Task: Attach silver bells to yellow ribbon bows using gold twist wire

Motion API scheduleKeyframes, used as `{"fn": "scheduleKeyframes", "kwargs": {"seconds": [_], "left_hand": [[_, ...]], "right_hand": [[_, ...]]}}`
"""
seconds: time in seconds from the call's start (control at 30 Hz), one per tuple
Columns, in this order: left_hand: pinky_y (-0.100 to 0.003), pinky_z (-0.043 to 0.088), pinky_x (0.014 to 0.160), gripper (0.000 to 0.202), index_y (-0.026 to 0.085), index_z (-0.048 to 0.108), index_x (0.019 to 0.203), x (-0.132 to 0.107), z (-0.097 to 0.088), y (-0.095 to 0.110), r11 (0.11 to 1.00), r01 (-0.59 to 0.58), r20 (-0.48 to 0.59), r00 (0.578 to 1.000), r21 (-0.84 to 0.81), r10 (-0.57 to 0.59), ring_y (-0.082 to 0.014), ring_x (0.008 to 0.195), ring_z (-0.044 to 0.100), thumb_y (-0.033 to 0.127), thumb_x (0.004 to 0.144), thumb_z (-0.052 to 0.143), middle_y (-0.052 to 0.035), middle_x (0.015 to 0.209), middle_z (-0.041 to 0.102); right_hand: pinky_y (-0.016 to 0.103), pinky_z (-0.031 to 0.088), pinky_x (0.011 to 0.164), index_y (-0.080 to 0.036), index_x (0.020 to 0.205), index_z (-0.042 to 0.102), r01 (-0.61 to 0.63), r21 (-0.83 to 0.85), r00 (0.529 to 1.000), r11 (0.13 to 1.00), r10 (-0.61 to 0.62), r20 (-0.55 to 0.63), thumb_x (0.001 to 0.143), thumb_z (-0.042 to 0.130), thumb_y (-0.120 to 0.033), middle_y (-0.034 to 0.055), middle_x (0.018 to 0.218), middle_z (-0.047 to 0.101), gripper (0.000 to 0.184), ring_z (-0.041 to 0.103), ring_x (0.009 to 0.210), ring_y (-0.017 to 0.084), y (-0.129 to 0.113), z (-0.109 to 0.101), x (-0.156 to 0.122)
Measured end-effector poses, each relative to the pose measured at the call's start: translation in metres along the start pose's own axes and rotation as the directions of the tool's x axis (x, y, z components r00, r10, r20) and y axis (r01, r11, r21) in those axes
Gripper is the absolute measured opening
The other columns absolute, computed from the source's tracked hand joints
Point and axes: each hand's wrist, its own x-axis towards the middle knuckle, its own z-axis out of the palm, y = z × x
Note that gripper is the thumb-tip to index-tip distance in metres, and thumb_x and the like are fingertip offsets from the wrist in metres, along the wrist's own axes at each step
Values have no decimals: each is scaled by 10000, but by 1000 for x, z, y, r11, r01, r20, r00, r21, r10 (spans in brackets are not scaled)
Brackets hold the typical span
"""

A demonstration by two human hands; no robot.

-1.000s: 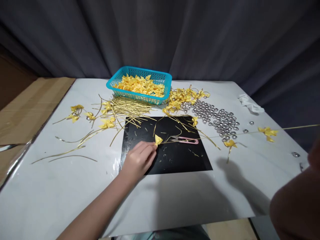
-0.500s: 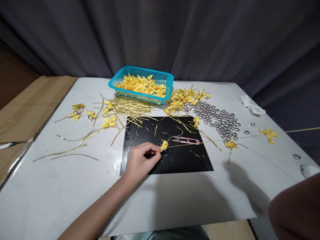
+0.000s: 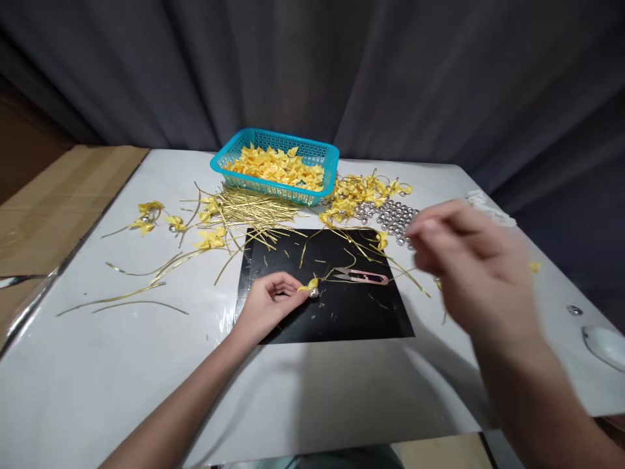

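In the head view, the left hand's [image 3: 273,298] thumb and forefinger pinch a yellow bow [image 3: 313,284], a silver bead [image 3: 314,294] just beyond their tips. Pink snips [image 3: 372,279] lie to those fingers' right. The right hand [image 3: 476,270] is blurred; how closed its fingers are, or on what, I cannot tell.

No writing, label, brand or number can be read, neither on the scissors [image 3: 362,271] right of the left hand [image 3: 276,296] nor on the basket [image 3: 332,155] beyond it.
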Motion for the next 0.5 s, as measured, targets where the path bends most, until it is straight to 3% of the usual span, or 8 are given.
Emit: {"fn": "scheduleKeyframes", "kwargs": {"seconds": [0.03, 0.1, 0.17, 0.2, 0.3, 0.4, 0.5], "left_hand": [[-176, 453, 543, 163, 134, 621, 603, 0, 0, 2, 1000, 12, 11, 1000, -20, -12, -89, 546, 582, 227, 583, 752, -4, 575, 652], [-177, 457, 571, 171, 132, 621, 625, 0, -1, 3, 998, 29, 35, 999, -55, -27, -90, 563, 594, 241, 604, 751, -5, 578, 660], [-181, 462, 591, 177, 131, 624, 650, -1, -2, 2, 995, 40, 55, 998, -90, -35, -92, 570, 602, 257, 625, 745, -4, 576, 664], [-182, 464, 592, 181, 130, 626, 660, -1, -2, 1, 993, 46, 62, 997, -105, -40, -92, 567, 604, 266, 633, 742, -3, 575, 665], [-187, 464, 590, 193, 131, 627, 680, -1, -3, 0, 989, 57, 76, 996, -138, -47, -94, 560, 609, 285, 647, 738, -4, 574, 668], [-194, 468, 593, 216, 138, 619, 716, -1, -4, 0, 980, 70, 75, 996, -184, -57, -103, 564, 623, 277, 627, 757, 0, 585, 680], [-192, 473, 591, 266, 142, 612, 769, 0, -4, 0, 965, 90, 70, 995, -246, -75, -105, 560, 632, 252, 597, 781, 5, 592, 691]], "right_hand": [[167, 384, 497, -151, 783, 563, -96, 30, 992, 995, 93, 89, 875, 513, -256, 2, 676, 527, 148, 478, 576, 61, 4, 9, -2], [176, 365, 480, -138, 767, 552, -304, 66, 921, 951, 275, 277, 816, 569, -293, -9, 629, 488, 164, 449, 554, 69, 14, 30, -10], [176, 283, 433, -135, 729, 543, -408, 49, 859, 912, 364, 360, 755, 626, -321, -49, 551, 380, 205, 346, 485, 54, 25, 49, -21], [178, 245, 425, -136, 713, 550, -408, 26, 856, 913, 372, 358, 731, 647, -313, -65, 525, 323, 203, 298, 468, 49, 30, 57, -26], [185, 226, 442, -145, 773, 615, -294, -60, 888, 954, 296, 352, 710, 672, -266, -72, 519, 295, 148, 273, 468, 52, 40, 68, -38], [192, 284, 482, -156, 883, 648, -103, -101, 940, 990, 130, 316, 742, 657, -225, -55, 554, 386, 157, 341, 489, 61, 45, 68, -41], [198, 337, 529, -142, 850, 658, 85, -102, 953, 991, -51, 299, 769, 640, -189, -40, 568, 440, 95, 407, 518, 70, 48, 66, -40]]}}
